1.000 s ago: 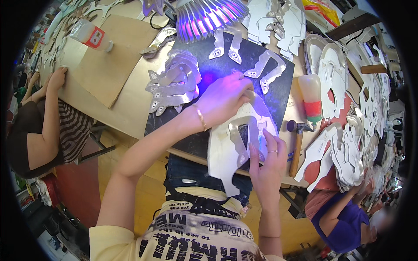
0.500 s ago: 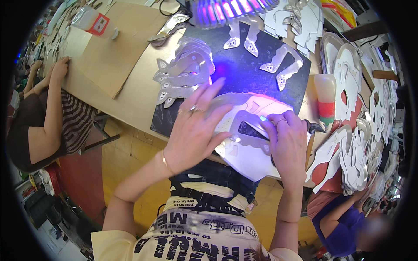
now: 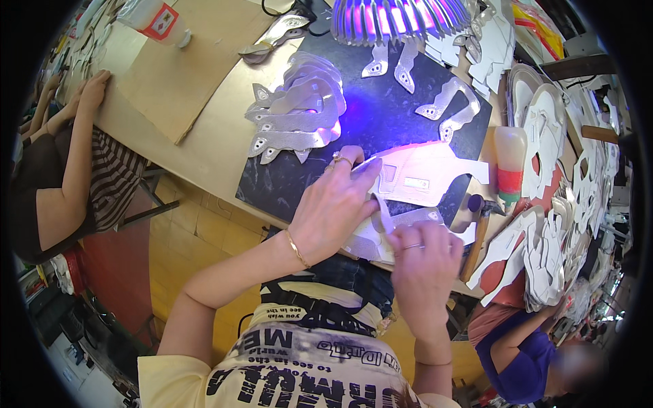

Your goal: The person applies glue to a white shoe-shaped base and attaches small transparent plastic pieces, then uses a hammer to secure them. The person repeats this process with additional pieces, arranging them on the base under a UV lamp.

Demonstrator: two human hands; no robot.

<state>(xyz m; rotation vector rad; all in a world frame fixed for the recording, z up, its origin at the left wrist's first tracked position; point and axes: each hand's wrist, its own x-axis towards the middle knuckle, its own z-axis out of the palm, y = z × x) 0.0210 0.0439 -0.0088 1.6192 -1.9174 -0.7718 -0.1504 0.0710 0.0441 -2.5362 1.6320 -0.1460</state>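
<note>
My left hand (image 3: 330, 214), with rings and a bracelet, is closed on the folded edge of a pale shoe upper piece (image 3: 435, 180), which lies lit on the black mat (image 3: 269, 187). A thin silver-grey curved piece (image 3: 416, 217) lies nearer me, with one strip of it standing up between my hands. My right hand (image 3: 428, 268) is closed in a pinch at that grey piece; its fingertips are partly blurred. Beyond my left hand rests an overlapping pile of silver-grey cut pieces (image 3: 299, 112). Single silver curved pieces (image 3: 459, 102) lie at the mat's far right.
A ribbed lamp (image 3: 401, 20) glows purple over the mat. On the right are a hammer (image 3: 481, 217), a glue bottle (image 3: 510, 160) and stacked white cut pieces (image 3: 544, 251). Cardboard (image 3: 183, 68) and another bottle (image 3: 156, 22) lie at far left. Co-workers sit on both sides.
My right hand has moved down toward me, drawing up a strip of the grey piece. My left hand has moved right and closed on the pale piece, which has turned. A hammer now shows more fully.
</note>
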